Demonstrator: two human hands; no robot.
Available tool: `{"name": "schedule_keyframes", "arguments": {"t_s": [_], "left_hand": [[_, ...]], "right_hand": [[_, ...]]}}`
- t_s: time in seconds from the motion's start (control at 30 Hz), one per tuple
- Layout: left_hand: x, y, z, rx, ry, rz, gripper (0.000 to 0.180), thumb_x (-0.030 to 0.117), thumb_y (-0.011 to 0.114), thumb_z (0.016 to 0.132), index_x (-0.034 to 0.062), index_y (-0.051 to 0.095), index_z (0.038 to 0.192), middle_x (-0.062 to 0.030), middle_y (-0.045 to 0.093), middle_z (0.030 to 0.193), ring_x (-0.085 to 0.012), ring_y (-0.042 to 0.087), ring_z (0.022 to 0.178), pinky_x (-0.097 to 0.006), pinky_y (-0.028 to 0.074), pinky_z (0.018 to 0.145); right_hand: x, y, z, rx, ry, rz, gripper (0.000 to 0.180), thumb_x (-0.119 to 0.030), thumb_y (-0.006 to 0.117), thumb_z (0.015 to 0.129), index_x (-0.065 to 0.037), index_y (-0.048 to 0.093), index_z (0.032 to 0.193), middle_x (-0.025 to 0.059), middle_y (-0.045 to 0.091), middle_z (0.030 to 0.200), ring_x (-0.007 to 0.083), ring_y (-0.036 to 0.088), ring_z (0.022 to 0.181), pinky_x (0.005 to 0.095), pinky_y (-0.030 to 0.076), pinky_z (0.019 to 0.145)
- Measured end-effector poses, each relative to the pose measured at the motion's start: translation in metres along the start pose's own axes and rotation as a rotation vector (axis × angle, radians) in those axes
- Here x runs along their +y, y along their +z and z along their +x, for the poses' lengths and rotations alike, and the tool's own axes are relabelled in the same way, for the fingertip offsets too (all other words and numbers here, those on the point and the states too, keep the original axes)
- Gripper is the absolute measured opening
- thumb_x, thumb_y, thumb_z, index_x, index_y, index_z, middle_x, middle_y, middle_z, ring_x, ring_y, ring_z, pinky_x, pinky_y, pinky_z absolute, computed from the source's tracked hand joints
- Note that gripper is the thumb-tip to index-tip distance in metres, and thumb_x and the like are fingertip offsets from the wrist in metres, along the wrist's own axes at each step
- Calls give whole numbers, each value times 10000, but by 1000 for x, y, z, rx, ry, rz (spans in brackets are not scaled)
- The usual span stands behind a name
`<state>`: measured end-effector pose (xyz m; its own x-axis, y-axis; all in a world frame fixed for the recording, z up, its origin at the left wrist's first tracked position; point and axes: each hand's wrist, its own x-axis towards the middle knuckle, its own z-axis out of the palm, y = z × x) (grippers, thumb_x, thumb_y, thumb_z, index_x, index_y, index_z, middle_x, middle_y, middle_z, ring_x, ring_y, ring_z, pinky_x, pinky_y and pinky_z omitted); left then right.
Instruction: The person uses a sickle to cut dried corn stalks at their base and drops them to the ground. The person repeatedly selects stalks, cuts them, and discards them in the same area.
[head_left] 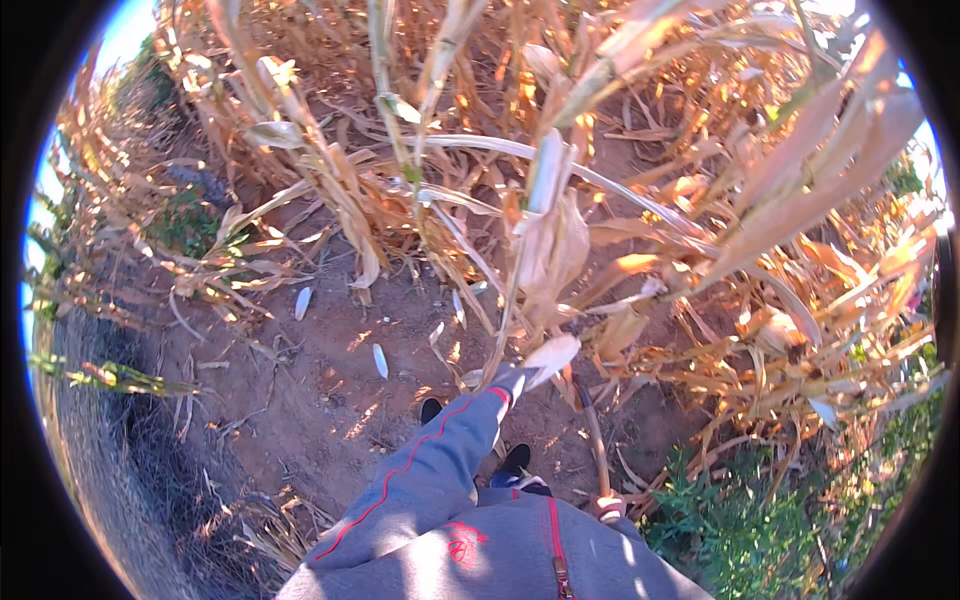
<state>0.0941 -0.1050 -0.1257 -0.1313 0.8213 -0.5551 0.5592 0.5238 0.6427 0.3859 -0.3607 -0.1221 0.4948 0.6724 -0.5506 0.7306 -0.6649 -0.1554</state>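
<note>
My left arm, in a grey sleeve with red piping, reaches forward to the base of a dry corn stalk. At the sleeve's end my left hand is mostly covered by a pale husk leaf, so its fingers do not show. Low beside my body on the right, my right hand is closed around a long wooden tool handle. The handle runs forward and slightly left, toward the foot of the stalks. Its far end is hidden among leaves, and the tool's head cannot be made out.
Dry corn stalks stand thickly ahead, and long leaves hang close at the right. Pale husk pieces lie on the reddish soil. Green weeds grow at lower right. My dark shoes stand on the soil.
</note>
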Motion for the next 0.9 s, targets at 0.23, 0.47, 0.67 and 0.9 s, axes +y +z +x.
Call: {"name": "schedule_keyframes", "arguments": {"t_s": [0.23,0.47,0.67,0.9], "left_hand": [[-223,-99,-56,74,-695,-195,564,485,571,793,-28,612,1022,-175,662,872,-277,660,715,-390,501,636],[-203,-423,40,612,-614,-127,604,540,580,772,-20,624,994,-159,665,862,-278,662,674,-382,505,582],[27,-763,8,979,362,-791,459,406,615,813,117,532,1160,-65,636,922,-178,612,558,-302,460,439],[-65,-622,101,764,122,-899,261,312,557,866,58,542,925,-60,528,573,-159,495,396,-302,383,357]], "right_hand": [[-103,-34,12,88,-58,7,359,-343,691,679,-51,646,883,162,654,787,336,636,781,424,496,707],[-166,-52,5,96,-80,-25,355,-340,692,677,-47,646,871,162,652,772,334,638,766,423,496,695],[-193,-57,-25,102,-31,-17,352,-338,693,675,-44,646,861,163,651,759,332,639,753,421,496,686],[-151,-44,-76,131,132,134,348,-335,693,672,-40,646,850,163,649,743,330,641,738,419,496,675]]}}
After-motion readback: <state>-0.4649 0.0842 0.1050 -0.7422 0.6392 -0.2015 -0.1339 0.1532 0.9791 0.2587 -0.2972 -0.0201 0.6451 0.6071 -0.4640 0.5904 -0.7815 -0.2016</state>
